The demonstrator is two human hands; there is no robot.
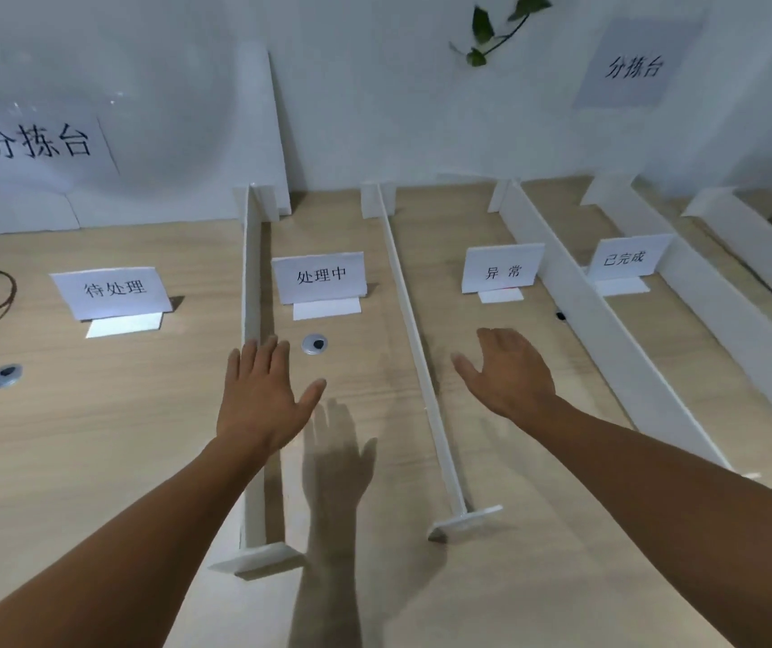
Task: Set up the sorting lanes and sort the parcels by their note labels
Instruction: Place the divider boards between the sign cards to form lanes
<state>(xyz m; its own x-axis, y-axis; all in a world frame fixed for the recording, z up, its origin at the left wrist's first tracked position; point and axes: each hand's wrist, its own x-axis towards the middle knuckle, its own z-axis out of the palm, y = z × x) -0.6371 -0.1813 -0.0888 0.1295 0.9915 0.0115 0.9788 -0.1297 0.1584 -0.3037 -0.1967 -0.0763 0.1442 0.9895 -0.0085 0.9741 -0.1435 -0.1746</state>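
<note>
Wooden counter (70,437), lanes running toward 12 o'clock, to the wall.

- Four white dividers stand on edge: first divider (251,273) at 11 o'clock, second divider (409,311) at 12, third divider (575,297) and fourth divider (711,292) toward 1–2 o'clock. Cross-feet at the ends likely keep the thin boards upright.
- One label card per lane, propped up facing the person, presumably so it can be read from the loading end: 待处理 card (112,290), 处理中 card (321,275), 异常 card (501,268), 已完成 card (627,258).
- A spare panel (262,123) leans on the wall at 11 o'clock, not in use.
- No parcels in view; where they wait cannot be told.

Hands:
- Left hand (260,399): grip wide, fingers straight, holding nothing. It hangs over the first divider; contact cannot be told. Its shadow on the counter suggests it is raised.
- Right hand (512,374): grip wide, palm down, empty, over the 异常 lane between the second and third dividers.

Judgement: the lanes look set; both hands flank the 处理中 lane, perhaps checking its spacing. Sorting not begun. The second divider runs askew from the first, narrowing that lane at the wall end; a nudge could tip such thin boards.
</note>
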